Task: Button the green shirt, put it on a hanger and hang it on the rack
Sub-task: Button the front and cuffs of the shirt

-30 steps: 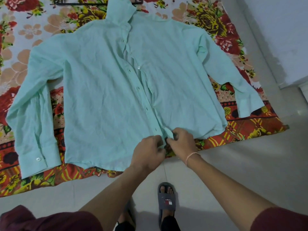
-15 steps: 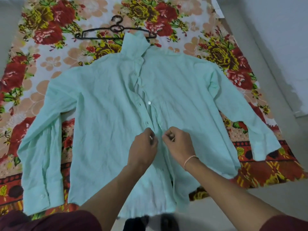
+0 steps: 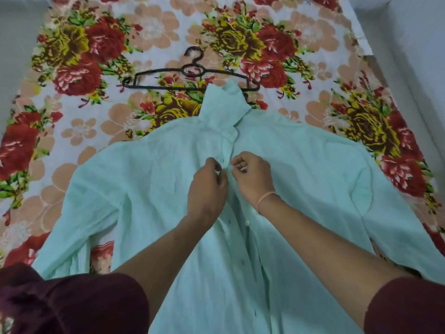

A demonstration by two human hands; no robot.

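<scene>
Green shirt is lying front up, spread flat on the floral sheet. Its collar is pointing away from the person and its sleeves are spreading out to both sides. Black hanger is lying on the sheet just beyond the collar. The collar tip is overlapping the hanger's lower bar towards its right end. Hanger is sitting apart from both hands.

Left hand and right hand are meeting at the front placket, a little below the collar. Fingers of the left hand are curling in and pinching the left edge of the opening. Those of the right hand are curling likewise and pinching the opposite edge. The two hands are nearly touching across the placket. Which button is being worked: cannot tell, as the fingers are covering it.

White buttons are showing along the placket below the right wrist. A pink band is circling the right wrist. Maroon sleeves are covering both upper arms.
</scene>
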